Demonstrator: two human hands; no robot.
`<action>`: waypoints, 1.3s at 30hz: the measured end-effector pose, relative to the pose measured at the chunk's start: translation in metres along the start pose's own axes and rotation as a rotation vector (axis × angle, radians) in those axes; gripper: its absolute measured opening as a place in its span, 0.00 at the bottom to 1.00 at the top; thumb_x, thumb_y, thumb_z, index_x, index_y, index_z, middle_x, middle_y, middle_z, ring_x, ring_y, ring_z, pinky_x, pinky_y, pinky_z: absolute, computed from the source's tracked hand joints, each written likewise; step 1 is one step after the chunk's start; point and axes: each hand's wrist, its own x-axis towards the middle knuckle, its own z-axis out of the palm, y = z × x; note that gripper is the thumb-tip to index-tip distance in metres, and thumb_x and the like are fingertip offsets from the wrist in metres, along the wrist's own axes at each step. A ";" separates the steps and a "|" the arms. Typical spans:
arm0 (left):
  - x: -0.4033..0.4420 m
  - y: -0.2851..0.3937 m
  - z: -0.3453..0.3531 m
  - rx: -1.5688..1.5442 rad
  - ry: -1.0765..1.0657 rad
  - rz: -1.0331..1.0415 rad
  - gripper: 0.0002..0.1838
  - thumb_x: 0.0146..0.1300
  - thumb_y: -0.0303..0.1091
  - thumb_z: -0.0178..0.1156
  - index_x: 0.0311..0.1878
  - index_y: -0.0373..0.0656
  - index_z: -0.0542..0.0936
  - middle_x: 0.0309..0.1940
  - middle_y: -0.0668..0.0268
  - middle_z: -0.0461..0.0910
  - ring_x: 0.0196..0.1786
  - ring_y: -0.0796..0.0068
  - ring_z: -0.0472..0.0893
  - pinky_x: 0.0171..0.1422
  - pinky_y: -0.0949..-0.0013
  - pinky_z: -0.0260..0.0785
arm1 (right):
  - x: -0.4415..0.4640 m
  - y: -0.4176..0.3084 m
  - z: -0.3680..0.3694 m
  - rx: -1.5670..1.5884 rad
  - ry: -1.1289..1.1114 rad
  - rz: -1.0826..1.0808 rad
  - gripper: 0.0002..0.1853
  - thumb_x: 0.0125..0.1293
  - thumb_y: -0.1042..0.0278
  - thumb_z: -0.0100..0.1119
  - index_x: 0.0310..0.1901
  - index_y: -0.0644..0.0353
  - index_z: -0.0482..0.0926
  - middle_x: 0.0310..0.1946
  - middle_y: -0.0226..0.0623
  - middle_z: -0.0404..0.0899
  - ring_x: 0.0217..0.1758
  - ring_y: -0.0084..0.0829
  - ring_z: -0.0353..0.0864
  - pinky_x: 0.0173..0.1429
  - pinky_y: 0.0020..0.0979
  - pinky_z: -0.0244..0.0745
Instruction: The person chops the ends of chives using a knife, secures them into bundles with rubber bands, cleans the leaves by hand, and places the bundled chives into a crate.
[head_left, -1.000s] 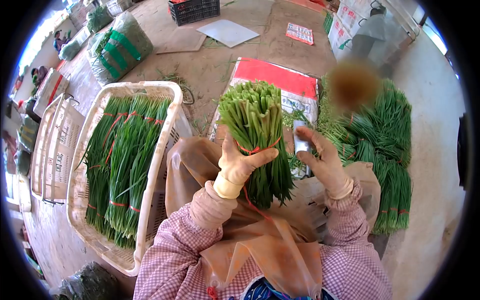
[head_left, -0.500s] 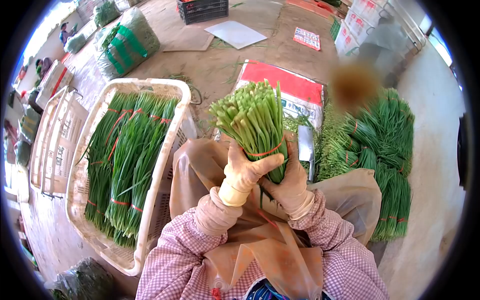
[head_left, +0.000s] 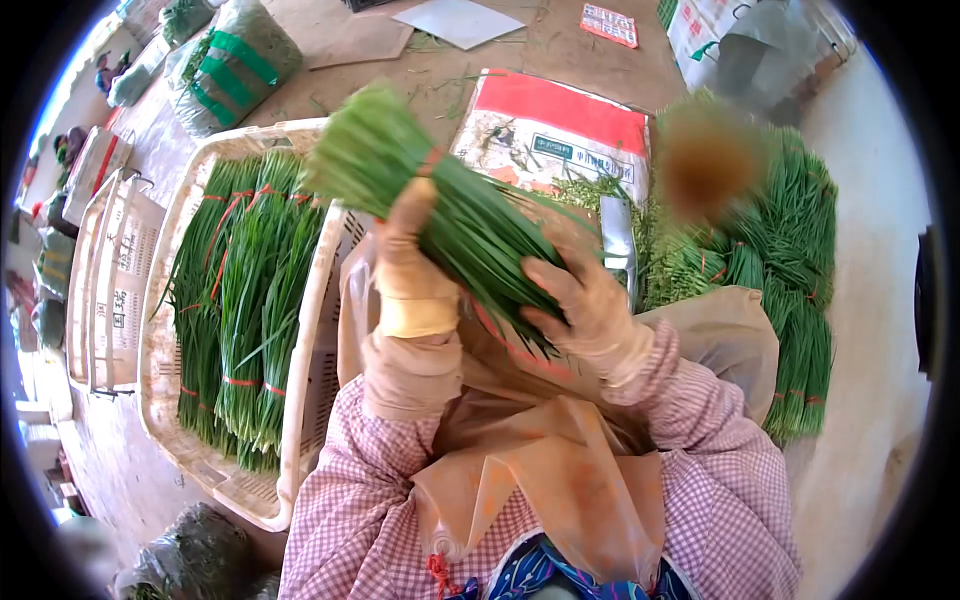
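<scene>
One slanted bundle between left hand and right hand, in their grip.

"What do we see lying about on the floor?"
"We have a stuffed bag with green bands, a pale board to its right, and a printed sheet farther right."

Daylight fills my view, bright and soft, whitest along the far left edge, with faint shadows. The bunch I hold blurs at its pale end. A brown smudge hangs out of focus at upper right. Everything curves fisheye-fashion into a black rim; the cleaver shines.
</scene>
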 end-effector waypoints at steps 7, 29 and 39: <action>0.017 0.022 -0.019 -0.069 -0.105 0.105 0.30 0.61 0.47 0.64 0.61 0.39 0.75 0.54 0.55 0.81 0.54 0.53 0.80 0.62 0.46 0.73 | -0.090 0.071 -0.104 -0.340 -0.217 0.602 0.06 0.63 0.67 0.62 0.36 0.60 0.81 0.33 0.37 0.83 0.34 0.34 0.81 0.44 0.31 0.76; -0.013 0.089 -0.020 0.663 -0.171 0.421 0.51 0.50 0.42 0.76 0.73 0.39 0.58 0.65 0.51 0.70 0.68 0.57 0.71 0.69 0.61 0.64 | 0.162 -0.035 0.029 0.603 -0.161 0.128 0.45 0.51 0.76 0.75 0.70 0.59 0.62 0.62 0.39 0.74 0.61 0.33 0.75 0.66 0.34 0.72; -0.113 0.261 -0.194 2.388 0.432 0.075 0.37 0.54 0.46 0.70 0.63 0.33 0.72 0.54 0.47 0.79 0.57 0.48 0.78 0.63 0.56 0.70 | 0.340 -0.126 0.152 -0.007 -0.208 -0.969 0.35 0.54 0.74 0.67 0.67 0.53 0.71 0.49 0.42 0.81 0.50 0.42 0.82 0.53 0.38 0.77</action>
